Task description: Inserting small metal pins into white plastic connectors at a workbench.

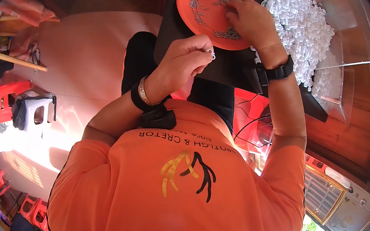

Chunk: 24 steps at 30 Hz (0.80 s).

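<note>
My left hand (pixel 182 61) is closed in a pinch in front of the plate, with a small white plastic clip (pixel 211 53) showing at thumb and forefinger. The clip looks ring-like, and part of it is hidden by the fingers. My right hand (pixel 255 23) reaches over the right side of a round orange plate (pixel 184 15). Its thumb and forefinger are apart, with their tips down at the thin grey nails (pixel 227 33). The nails lie loose in a rough ring on the plate. I cannot make out any nail between the right fingertips.
Right of the plate, a heap of white plastic clips (pixel 295 25) spills from a clear plastic bin (pixel 349 53) onto the dark tabletop (pixel 228 67). Black cables (pixel 257 118) hang below the table's near edge. Red and white stools (pixel 38 108) stand on the floor at left.
</note>
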Motion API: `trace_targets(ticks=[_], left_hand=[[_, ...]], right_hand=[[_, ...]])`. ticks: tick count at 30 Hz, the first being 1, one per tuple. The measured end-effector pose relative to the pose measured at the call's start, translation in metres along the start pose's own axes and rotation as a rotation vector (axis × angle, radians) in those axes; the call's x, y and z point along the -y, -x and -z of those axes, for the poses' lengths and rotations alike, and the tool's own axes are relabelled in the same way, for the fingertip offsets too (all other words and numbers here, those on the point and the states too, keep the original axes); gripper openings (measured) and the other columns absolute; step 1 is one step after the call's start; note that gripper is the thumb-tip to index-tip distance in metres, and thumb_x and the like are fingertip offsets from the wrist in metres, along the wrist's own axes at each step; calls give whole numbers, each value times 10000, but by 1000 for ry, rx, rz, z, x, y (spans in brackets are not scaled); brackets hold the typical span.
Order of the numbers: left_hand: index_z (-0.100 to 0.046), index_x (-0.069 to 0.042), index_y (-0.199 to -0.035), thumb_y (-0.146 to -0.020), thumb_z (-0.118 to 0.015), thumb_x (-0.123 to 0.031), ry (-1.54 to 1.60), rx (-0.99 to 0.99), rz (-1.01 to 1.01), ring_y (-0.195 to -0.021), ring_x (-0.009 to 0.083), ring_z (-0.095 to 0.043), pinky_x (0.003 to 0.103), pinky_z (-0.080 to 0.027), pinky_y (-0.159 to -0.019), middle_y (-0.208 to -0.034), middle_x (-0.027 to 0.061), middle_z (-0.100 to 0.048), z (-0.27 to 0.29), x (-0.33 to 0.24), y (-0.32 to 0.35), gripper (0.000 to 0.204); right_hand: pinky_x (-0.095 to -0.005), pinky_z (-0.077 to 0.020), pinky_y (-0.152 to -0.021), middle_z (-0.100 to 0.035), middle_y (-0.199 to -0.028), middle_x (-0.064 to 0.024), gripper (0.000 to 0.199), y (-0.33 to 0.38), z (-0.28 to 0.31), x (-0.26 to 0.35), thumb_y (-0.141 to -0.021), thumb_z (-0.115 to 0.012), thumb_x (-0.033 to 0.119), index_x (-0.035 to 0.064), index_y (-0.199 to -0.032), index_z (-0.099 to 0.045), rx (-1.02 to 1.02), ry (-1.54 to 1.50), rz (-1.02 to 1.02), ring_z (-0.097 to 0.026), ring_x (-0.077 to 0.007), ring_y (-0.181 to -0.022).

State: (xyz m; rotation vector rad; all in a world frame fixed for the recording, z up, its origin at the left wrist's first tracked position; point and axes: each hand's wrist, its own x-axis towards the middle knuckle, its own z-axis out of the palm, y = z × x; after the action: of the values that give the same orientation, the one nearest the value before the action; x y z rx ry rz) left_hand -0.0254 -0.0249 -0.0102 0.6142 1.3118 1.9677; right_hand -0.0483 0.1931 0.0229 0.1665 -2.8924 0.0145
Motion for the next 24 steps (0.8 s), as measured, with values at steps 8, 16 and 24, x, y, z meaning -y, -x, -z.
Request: trace_targets(ticks=[8,16,24], left_hand=[[-491,-23,-748,-830,-513,-59,17,-5,13,-554,35,-339,216,-273,-481,-603,-35,-402,1,0,2,92],[-493,-20,-741,-825,-510,-54,-18,-6,14,-554,37,-336,220,-272,-484,-598,-34,-399,-1,-2,1,92],[-494,-22,-741,-834,-508,-65,-22,-15,13,-555,38,-337,223,-280,-490,-600,-36,-404,-3,0,1,103]], right_hand=[[-401,-485,-647,-637,-758,-125,142,8,13,6,-801,-603,160,55,-896,-613,68,-164,43,-618,-326,-717],[-454,-500,-637,-637,-730,-164,165,13,10,-6,-830,-581,228,79,-897,-601,14,-183,-60,-622,-370,-711],[-456,-497,-615,-625,-706,-173,240,17,17,5,-845,-596,297,57,-852,-607,19,-166,-75,-607,-382,-687]])
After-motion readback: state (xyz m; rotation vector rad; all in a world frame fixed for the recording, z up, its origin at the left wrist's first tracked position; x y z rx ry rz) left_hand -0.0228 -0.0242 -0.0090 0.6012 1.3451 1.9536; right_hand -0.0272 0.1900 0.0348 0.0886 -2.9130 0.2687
